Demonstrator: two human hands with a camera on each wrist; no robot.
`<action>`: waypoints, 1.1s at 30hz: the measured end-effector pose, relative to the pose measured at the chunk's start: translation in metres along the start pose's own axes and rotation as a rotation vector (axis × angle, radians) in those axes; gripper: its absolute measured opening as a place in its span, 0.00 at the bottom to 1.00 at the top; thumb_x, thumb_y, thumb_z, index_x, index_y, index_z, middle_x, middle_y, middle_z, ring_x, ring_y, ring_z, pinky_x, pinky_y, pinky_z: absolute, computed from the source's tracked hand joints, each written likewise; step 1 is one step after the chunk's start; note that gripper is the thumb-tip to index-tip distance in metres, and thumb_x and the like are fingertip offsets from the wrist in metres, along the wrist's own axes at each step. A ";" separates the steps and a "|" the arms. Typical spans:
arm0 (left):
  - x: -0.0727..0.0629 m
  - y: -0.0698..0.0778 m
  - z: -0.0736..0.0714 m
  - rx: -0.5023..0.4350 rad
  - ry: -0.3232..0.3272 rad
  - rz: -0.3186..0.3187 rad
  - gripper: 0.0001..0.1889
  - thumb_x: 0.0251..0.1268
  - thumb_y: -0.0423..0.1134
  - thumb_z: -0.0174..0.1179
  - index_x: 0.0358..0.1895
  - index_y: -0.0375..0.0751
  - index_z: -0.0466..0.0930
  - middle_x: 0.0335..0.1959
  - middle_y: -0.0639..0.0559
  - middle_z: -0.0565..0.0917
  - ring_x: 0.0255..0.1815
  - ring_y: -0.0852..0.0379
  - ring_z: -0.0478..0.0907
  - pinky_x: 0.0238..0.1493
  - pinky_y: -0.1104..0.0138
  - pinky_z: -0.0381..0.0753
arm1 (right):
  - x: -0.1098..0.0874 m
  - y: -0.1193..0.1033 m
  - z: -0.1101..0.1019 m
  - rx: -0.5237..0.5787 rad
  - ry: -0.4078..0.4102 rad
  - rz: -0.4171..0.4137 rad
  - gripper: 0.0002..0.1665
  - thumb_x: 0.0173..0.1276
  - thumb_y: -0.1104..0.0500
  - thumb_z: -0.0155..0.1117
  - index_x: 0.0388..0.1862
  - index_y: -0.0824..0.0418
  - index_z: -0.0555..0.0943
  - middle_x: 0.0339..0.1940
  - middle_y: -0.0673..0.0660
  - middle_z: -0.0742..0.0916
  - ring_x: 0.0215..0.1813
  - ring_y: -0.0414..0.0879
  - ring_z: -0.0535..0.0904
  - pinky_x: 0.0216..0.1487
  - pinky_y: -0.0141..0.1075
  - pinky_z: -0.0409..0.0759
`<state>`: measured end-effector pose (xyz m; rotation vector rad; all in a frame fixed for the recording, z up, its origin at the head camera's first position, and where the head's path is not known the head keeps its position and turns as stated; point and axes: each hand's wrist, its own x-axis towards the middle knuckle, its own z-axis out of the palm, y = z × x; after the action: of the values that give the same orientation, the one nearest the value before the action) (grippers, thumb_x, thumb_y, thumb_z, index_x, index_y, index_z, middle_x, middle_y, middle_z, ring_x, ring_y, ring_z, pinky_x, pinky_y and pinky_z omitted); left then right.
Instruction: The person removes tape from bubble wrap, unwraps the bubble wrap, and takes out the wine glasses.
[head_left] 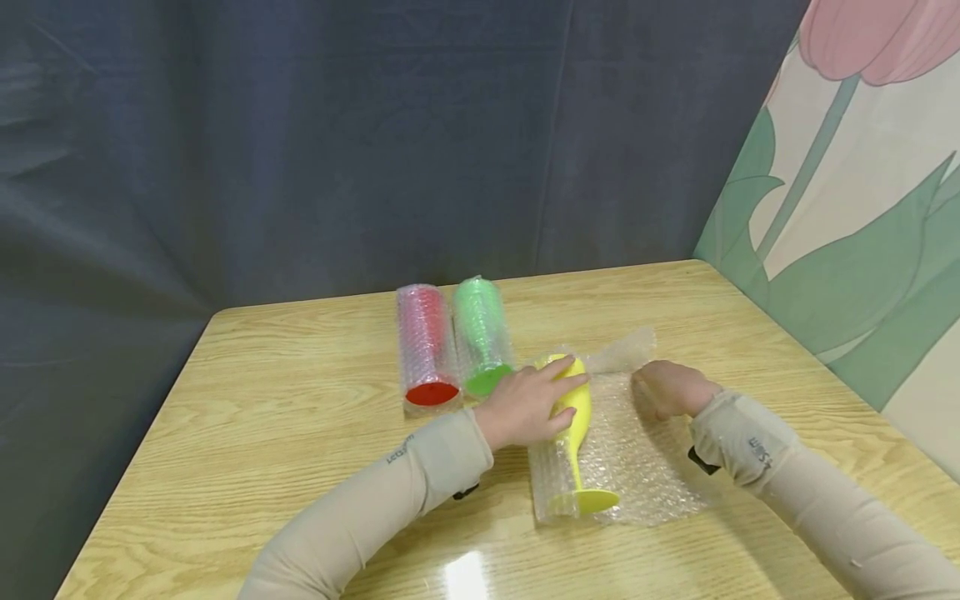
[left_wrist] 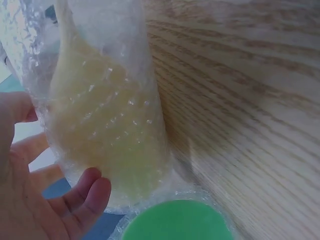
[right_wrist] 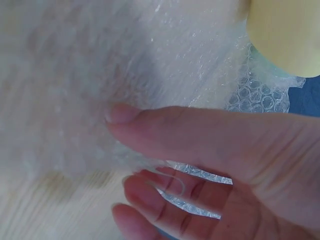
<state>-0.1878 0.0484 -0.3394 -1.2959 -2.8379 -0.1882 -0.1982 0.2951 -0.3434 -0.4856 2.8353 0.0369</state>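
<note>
A yellow plastic goblet (head_left: 578, 423) lies on its side on a sheet of bubble wrap (head_left: 645, 471), its round foot pointing toward me. One side of the wrap is folded over the goblet's left part. My left hand (head_left: 525, 404) holds the goblet through this fold, fingers spread across the bowl. In the left wrist view the bowl (left_wrist: 110, 125) shows pale through the bubbles. To the right, my right hand (head_left: 671, 389) pinches the free edge of the wrap between thumb and fingers, and the right wrist view shows the wrap (right_wrist: 145, 60) stretching from there toward the goblet.
Behind my left hand, a red goblet (head_left: 429, 333) and a green goblet (head_left: 480, 321) lie side by side, each rolled in bubble wrap. The wooden table (head_left: 300, 433) meets a dark curtain (head_left: 375, 150) at the back and a tulip-painted wall (head_left: 847, 250) on the right.
</note>
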 end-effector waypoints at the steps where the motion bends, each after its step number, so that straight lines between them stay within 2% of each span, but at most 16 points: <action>1: 0.000 0.000 0.000 -0.001 -0.004 0.004 0.26 0.69 0.50 0.44 0.69 0.56 0.61 0.73 0.50 0.60 0.53 0.48 0.78 0.38 0.65 0.79 | 0.000 0.000 0.000 -0.001 0.003 0.001 0.32 0.43 0.71 0.68 0.52 0.75 0.73 0.51 0.75 0.79 0.53 0.69 0.75 0.53 0.55 0.76; 5: -0.001 -0.002 0.001 -0.006 -0.012 0.002 0.25 0.68 0.50 0.44 0.69 0.56 0.63 0.72 0.50 0.60 0.52 0.48 0.78 0.39 0.65 0.79 | -0.002 0.002 0.001 0.002 0.021 0.002 0.32 0.43 0.71 0.67 0.52 0.75 0.73 0.50 0.75 0.79 0.53 0.70 0.75 0.54 0.56 0.75; 13: 0.000 -0.004 0.003 -0.019 0.002 -0.028 0.29 0.67 0.51 0.47 0.70 0.51 0.59 0.69 0.49 0.63 0.39 0.52 0.79 0.30 0.70 0.76 | -0.005 0.005 0.003 0.002 0.021 0.010 0.32 0.45 0.71 0.66 0.53 0.75 0.72 0.53 0.77 0.77 0.56 0.72 0.72 0.57 0.58 0.72; 18: 0.000 -0.005 0.003 0.010 0.029 -0.027 0.27 0.66 0.52 0.47 0.68 0.52 0.63 0.67 0.49 0.65 0.32 0.56 0.77 0.24 0.73 0.72 | -0.006 0.004 0.002 0.000 0.025 0.006 0.32 0.44 0.72 0.65 0.53 0.75 0.72 0.53 0.77 0.77 0.55 0.72 0.72 0.56 0.58 0.73; 23: 0.000 -0.004 0.002 0.030 0.038 -0.030 0.25 0.68 0.53 0.46 0.66 0.53 0.66 0.67 0.49 0.64 0.35 0.55 0.79 0.24 0.71 0.74 | -0.005 0.005 0.003 -0.016 0.028 0.002 0.32 0.44 0.72 0.65 0.53 0.75 0.72 0.52 0.77 0.77 0.55 0.71 0.73 0.55 0.57 0.74; 29: -0.002 -0.003 0.001 -0.002 0.028 -0.031 0.25 0.69 0.52 0.46 0.66 0.50 0.65 0.72 0.49 0.61 0.45 0.50 0.81 0.31 0.67 0.80 | -0.007 0.008 0.002 -0.017 0.036 0.004 0.31 0.44 0.72 0.65 0.52 0.74 0.73 0.52 0.76 0.78 0.54 0.71 0.73 0.55 0.57 0.74; 33: -0.002 -0.004 0.001 -0.027 0.025 -0.020 0.25 0.69 0.52 0.46 0.66 0.48 0.64 0.72 0.47 0.60 0.46 0.49 0.82 0.31 0.67 0.79 | -0.009 0.010 0.001 -0.015 0.036 0.006 0.31 0.44 0.73 0.65 0.52 0.74 0.73 0.52 0.76 0.78 0.55 0.71 0.73 0.55 0.57 0.74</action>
<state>-0.1890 0.0444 -0.3412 -1.2614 -2.8377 -0.2428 -0.1934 0.3074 -0.3423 -0.4865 2.8738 0.0514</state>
